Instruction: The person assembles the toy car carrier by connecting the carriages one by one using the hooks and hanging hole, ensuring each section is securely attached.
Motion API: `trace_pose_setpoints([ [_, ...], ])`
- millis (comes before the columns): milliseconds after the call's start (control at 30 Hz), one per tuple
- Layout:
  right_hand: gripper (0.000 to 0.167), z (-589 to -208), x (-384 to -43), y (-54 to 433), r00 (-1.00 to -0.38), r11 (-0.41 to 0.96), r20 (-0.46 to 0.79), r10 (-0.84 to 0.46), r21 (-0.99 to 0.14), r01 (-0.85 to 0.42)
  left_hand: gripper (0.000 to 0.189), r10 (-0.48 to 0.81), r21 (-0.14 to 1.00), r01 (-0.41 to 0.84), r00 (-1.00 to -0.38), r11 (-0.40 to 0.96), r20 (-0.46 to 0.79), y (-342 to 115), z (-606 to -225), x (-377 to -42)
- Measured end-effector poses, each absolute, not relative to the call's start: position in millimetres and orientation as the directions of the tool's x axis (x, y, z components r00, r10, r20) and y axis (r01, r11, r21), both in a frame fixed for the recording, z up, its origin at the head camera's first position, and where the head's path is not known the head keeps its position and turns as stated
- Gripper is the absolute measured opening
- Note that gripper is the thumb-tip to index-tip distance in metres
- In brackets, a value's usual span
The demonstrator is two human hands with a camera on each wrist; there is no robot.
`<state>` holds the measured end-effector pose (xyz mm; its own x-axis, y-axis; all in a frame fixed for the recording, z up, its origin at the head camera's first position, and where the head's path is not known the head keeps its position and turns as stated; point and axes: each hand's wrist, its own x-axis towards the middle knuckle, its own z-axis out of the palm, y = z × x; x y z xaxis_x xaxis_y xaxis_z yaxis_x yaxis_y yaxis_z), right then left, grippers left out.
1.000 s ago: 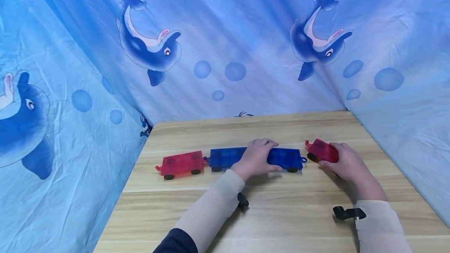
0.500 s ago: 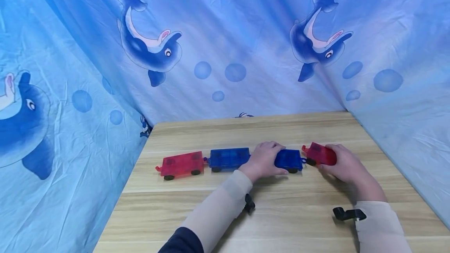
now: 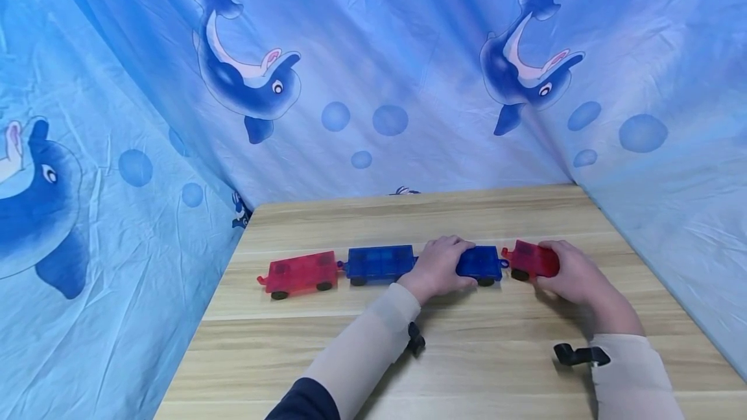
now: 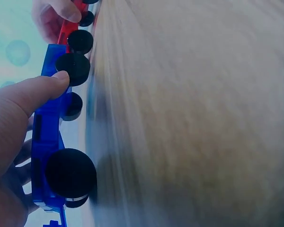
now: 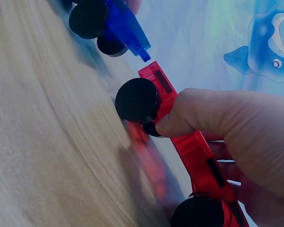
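Note:
My left hand (image 3: pixel 438 266) grips the right-hand blue toy train car (image 3: pixel 480 263) from above, its thumb at a black wheel in the left wrist view. My right hand (image 3: pixel 574 271) holds a red toy train car (image 3: pixel 528 259) by its right part, thumb beside a front wheel, fingers around the far side. The red car's hook overlaps the blue car's end ring (image 3: pixel 504 264) in the head view. A second blue car (image 3: pixel 379 263) sits left of my left hand, and its left end meets another red car (image 3: pixel 300 271). My left hand hides the joint between the blue cars.
The cars form a row across the wooden table (image 3: pixel 467 368). Blue dolphin-print cloth (image 3: pixel 373 70) hangs behind the table and along its sides. A black mount (image 3: pixel 578 354) juts from the right wrist.
My right hand has brought its red car down and slightly left, from tilted to nearly level, its hook now at the blue ring. My left hand has shifted right along the blue cars.

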<state>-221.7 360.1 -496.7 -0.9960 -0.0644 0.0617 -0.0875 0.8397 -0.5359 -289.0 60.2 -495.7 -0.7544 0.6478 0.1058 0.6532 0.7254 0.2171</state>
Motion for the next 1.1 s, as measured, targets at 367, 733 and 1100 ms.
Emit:
trace_pose_setpoints([
  [367,0.084,-494.7,-219.2,362.1,-0.997,0.829,0.018,-0.080,-0.554,-0.076,0.081,0.639,0.237,0.646,-0.760,0.725,0.119,60.3,-495.4,-290.9],
  [733,0.084,-494.2,-218.4,361.4,-0.994,0.822,0.023,-0.109,-0.561,-0.103,0.081,0.632,0.241,0.642,-0.764,0.728,0.126,59.8,-497.9,-292.8],
  [1100,0.085,-496.5,-219.6,360.7,-0.992,0.808,0.031,-0.123,-0.577,-0.118,0.079,0.630,0.230,0.642,-0.765,0.732,0.132,60.6,-494.7,-291.2],
])
